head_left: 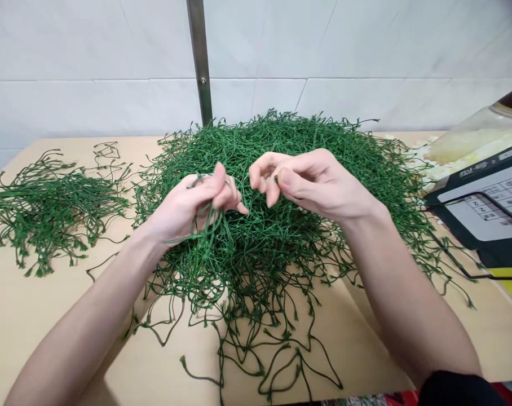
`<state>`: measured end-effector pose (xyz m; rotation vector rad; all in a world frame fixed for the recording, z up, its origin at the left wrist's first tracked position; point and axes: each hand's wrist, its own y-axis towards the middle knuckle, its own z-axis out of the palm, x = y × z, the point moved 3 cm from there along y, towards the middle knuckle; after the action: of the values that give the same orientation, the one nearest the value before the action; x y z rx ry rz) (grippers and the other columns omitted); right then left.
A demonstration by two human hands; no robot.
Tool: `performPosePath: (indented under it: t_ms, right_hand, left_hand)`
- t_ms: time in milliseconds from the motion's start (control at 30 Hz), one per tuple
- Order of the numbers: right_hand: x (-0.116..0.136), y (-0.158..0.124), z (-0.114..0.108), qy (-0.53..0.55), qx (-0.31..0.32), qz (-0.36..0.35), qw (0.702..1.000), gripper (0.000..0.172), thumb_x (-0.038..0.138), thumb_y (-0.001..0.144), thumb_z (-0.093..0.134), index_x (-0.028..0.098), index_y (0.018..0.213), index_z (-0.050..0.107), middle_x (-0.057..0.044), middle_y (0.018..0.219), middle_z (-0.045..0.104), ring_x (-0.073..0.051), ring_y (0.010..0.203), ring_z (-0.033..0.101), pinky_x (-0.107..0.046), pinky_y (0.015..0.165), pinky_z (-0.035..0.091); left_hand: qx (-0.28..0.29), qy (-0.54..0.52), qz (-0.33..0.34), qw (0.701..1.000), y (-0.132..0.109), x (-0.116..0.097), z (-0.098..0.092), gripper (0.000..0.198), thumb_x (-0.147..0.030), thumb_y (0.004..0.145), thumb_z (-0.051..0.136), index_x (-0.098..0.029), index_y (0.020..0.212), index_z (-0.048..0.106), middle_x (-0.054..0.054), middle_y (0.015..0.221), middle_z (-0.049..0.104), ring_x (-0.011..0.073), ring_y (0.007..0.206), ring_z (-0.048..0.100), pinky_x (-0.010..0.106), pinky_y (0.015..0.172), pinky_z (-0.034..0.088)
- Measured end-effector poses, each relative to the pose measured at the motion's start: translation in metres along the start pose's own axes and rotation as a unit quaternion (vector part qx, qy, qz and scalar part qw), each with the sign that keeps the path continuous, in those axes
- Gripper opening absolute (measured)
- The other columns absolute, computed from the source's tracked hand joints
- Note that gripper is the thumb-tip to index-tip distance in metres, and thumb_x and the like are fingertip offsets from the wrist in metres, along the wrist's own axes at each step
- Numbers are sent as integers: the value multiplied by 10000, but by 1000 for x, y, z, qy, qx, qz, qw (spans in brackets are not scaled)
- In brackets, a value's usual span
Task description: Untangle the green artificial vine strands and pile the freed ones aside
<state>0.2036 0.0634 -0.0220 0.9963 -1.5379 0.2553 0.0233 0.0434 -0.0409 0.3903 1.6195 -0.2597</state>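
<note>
A large tangled heap of thin green stems [281,242] covers the middle of the wooden table. Above its left part, my left hand [203,200] is closed round several green stems, which hang below the palm. My right hand [304,180] is over the heap's centre, thumb and index finger pinched on a small dark green tip; the rest of that piece is hidden. The two hands are a short gap apart. A smaller bunch of green stems [61,206] lies at the left.
At the right stand a black and white box [488,197] and a clear container [476,135], beside white bits [425,160]. A black wire frame [454,262] crosses the right edge. A metal post [200,62] rises before the tiled wall. Loose stems [281,366] reach the front.
</note>
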Motion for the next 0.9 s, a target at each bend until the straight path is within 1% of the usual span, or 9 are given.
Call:
performPosePath:
  t_ms: [67,167,233,300,433,533,667,800,900]
  right_hand:
    - [-3,-1,-13,-133,-100,39,985,220,384,908,613,203,863,730,-71,962,687,-188,882,617,-370,825,491]
    - [-4,-6,-30,-345,-271,52,897,317,429,824,697,225,1066,718,-116,1180,670,-297,1103,581,-465,928,457]
    - [-1,-9,-32,-417,-310,43,853,360,432,794,723,234,1094,710,-119,1277,627,-338,1212,520,-499,976,420]
    - [3,-8,-25,-419,-278,42,863,237,405,825,692,227,976,737,-107,1209,662,-313,1145,566,-460,933,440]
    - [12,-4,-1,-311,-92,96,941,199,340,869,641,192,777,736,-30,772,712,-158,677,592,-316,632,429]
    - [13,-1,12,-271,9,113,956,150,267,855,645,166,777,725,-7,730,699,-119,624,560,-282,609,408]
    - [4,0,12,-227,5,120,967,72,216,815,673,145,803,677,-15,765,695,-120,671,585,-263,639,429]
    - [-2,0,9,-155,-27,142,977,225,182,742,737,134,948,661,-10,713,698,-117,636,581,-250,600,426]
    - [-3,0,8,-160,-24,140,977,127,226,791,694,133,875,716,-23,710,695,-110,617,561,-251,568,406]
  left_hand:
    - [15,61,-12,998,-1,2,1,470,-547,905,530,-174,631,607,31,691,584,157,739,587,289,680,493]
    - [6,98,-7,995,-2,6,0,357,-499,913,556,-167,904,689,34,770,654,136,731,593,245,618,437]
    - [-3,79,-1,997,-1,8,0,289,-458,919,568,-183,952,650,22,777,673,123,737,608,225,612,424]
    - [-10,68,-2,998,-1,8,0,251,-439,928,563,-192,902,601,15,779,688,119,770,624,213,634,431]
    - [-12,84,2,996,0,6,-2,275,-454,883,626,-186,853,572,8,789,674,117,794,619,213,691,459]
    - [-4,75,3,997,0,8,-4,322,-408,766,767,-178,898,585,-6,817,643,105,748,608,225,722,483]
    - [-8,70,5,997,1,9,-6,346,-381,715,809,-174,905,606,-2,863,634,100,744,605,237,747,499]
    - [-26,115,10,993,1,5,-7,311,-395,724,796,-165,852,630,-5,805,615,94,682,578,228,679,483]
    - [-31,107,13,994,0,5,-8,324,-422,740,777,-168,860,617,4,787,627,114,688,605,251,688,502]
